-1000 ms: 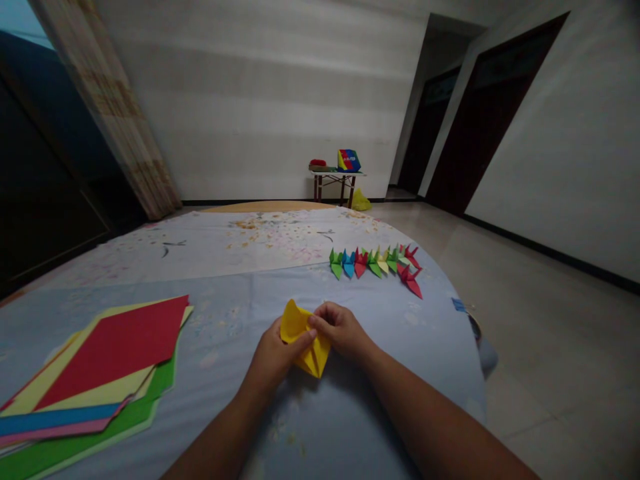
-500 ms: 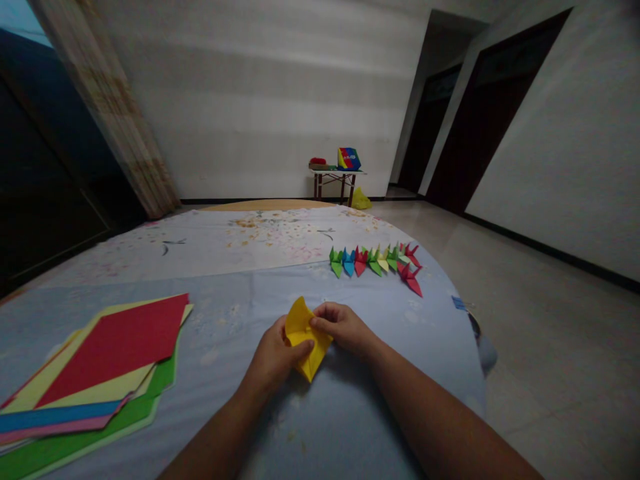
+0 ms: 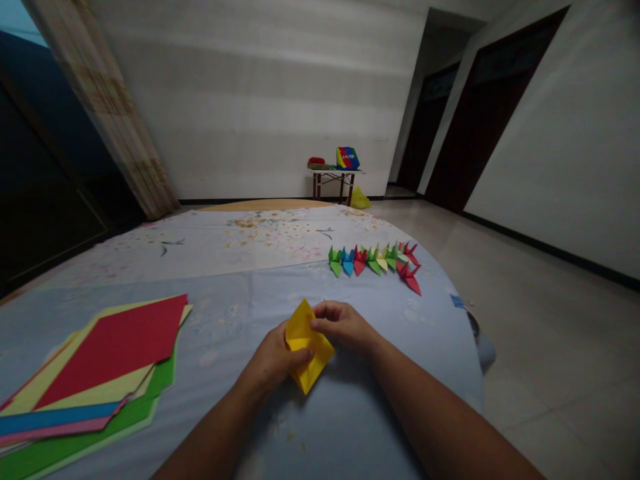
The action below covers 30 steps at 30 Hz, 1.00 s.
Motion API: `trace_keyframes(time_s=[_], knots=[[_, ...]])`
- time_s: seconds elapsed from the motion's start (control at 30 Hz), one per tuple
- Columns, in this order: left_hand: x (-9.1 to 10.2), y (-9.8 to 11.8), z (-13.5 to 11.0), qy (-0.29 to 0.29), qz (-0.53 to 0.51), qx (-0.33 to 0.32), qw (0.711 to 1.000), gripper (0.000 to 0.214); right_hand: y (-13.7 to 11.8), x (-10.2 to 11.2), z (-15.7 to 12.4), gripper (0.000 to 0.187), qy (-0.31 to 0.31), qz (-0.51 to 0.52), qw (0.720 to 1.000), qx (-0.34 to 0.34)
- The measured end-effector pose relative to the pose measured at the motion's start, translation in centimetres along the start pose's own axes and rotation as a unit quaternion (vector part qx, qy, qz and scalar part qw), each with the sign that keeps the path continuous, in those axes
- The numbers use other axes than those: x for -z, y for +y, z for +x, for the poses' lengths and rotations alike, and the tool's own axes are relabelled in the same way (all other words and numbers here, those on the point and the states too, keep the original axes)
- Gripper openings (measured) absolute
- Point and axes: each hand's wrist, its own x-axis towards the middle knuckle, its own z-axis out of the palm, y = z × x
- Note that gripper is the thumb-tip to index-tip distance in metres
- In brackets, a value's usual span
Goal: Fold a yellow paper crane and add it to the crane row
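A piece of folded yellow paper [image 3: 313,363] is held between my two hands, just above the blue cloth. My left hand [image 3: 276,357] grips its left side, thumb across the front and fingers behind. At the upper right edge, my right hand [image 3: 345,325] pinches the paper between thumb and fingers. The upper flap stands up to a point, and the lower part narrows to another point. Beyond my right hand stands a row of folded paper cranes [image 3: 359,260] in green, blue, red and yellow, with one red crane [image 3: 410,277] in front at the right.
On the left lies a stack of coloured paper sheets [image 3: 115,340], red on top. A round table [image 3: 225,293] carries a flowered cloth. Against the far wall stands a small table [image 3: 336,173] with a colourful box [image 3: 347,158]; a yellow bag [image 3: 359,199] sits beside it.
The yellow paper has opened out: its upper flap now stands as a sharper point and its lower part spreads wider. Both hands stay nearly in place.
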Motion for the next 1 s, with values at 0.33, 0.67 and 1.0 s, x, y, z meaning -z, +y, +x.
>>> trace_keyframes(time_s=[0.33,0.67,1.0], knots=[[0.19,-0.38,-0.09,-0.051,-0.005,-0.005,0.999,0.041,-0.33,0.22,-0.04,0.032,0.014,-0.021,1.000,-0.017],[-0.22,0.13,-0.43,-0.058,-0.002,0.002,0.998,0.040,-0.18,0.21,0.07,0.034,0.048,-0.010,0.998,-0.035],[-0.11,0.17,-0.41,-0.076,0.011,0.013,0.997,0.039,-0.56,0.33,-0.22,0.034,0.024,-0.012,0.999,-0.045]])
